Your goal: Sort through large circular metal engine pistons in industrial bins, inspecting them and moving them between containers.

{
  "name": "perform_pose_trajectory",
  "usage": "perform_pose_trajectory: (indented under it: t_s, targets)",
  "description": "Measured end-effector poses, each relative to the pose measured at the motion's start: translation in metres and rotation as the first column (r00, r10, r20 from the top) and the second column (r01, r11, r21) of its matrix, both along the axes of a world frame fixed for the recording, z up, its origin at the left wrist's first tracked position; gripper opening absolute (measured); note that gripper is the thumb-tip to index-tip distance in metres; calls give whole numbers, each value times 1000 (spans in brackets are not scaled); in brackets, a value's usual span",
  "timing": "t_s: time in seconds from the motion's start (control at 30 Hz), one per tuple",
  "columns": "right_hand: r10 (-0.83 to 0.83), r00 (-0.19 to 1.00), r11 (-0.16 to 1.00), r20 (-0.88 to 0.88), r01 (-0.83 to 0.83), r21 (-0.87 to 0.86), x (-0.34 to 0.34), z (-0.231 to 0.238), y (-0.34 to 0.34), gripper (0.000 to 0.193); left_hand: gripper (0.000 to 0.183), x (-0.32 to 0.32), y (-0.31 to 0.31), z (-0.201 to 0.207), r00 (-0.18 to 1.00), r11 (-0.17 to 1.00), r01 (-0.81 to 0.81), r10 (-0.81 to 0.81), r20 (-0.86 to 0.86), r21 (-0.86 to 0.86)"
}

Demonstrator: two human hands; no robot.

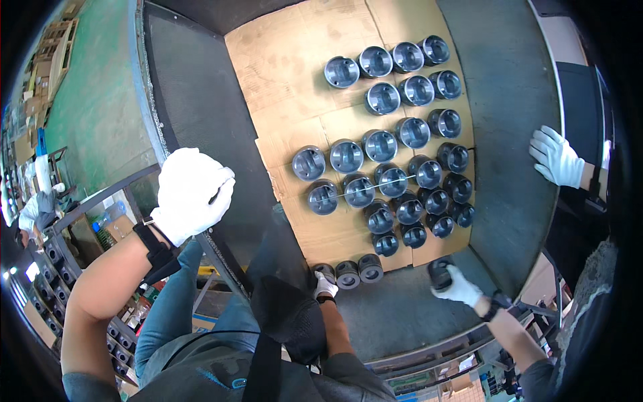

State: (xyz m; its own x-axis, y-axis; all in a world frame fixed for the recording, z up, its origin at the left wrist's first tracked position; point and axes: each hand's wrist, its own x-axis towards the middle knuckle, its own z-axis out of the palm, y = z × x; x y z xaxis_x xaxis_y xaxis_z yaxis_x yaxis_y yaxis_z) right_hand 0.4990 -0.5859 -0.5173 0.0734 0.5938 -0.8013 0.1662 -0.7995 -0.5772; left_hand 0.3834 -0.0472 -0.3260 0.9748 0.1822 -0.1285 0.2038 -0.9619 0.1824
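My left hand (pixel 193 194), in a white glove, curls over the rim of a dark metal bin (pixel 209 251); the rim passes underneath it. Deeper in the bin, my gloved right hand (pixel 326 287) grips a dark engine piston (pixel 324 272) at the near end. Two more pistons stand right beside that one, the closer being this piston (pixel 347 274). Beyond them, several pistons (pixel 380 145) stand in rows, hollow ends up, on brown cardboard (pixel 281 80). My right fingertips are partly hidden.
A co-worker's gloved hand (pixel 462 289) holds another piston (pixel 440 273) at the near right. Another gloved hand (pixel 557 158) rests at the bin's right rim. A black pouch-like thing (pixel 288 315) hangs before my chest. Racks of pistons (pixel 57 275) stand at the left.
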Motion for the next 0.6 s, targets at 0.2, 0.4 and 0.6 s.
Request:
perform_pose_trajectory:
  t_s: [0.2, 0.4, 0.6]
  targets:
    - [-987, 94, 18, 130, 867, -498, -184, -31, 108, 43, 10, 16, -10, -14, 999, 997, 9, -13, -45, -75]
    - [-799, -218, -25, -561, 943, -331, -90, 91, 141, 41, 25, 17, -12, -5, 998, 998, 40, -42, -47, -46]
    - [-319, -333, -16, -887, 938, -347, -76, 245, 204, 97, 35, 13, -9, 14, 981, 992, 83, -99, -167, -97]
